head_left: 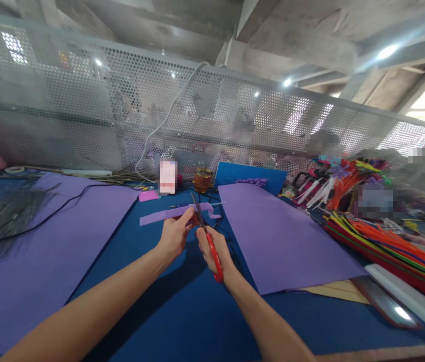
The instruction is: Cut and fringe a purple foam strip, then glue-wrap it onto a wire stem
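Observation:
A narrow purple strip is pinched in my left hand; its flat end sticks out to the left and its other end curls to the right, past the blades. Red-handled scissors are in my right hand, with their dark blades pointing up and away, beside my left fingertips and across the strip. Whether the blades touch the strip I cannot tell. Both hands are close together above the blue tabletop.
Large purple sheets lie on the right and left. Grey wiry strands rest at the left. Behind stand a phone, an amber jar and a blue board. Colourful stems lie at the right.

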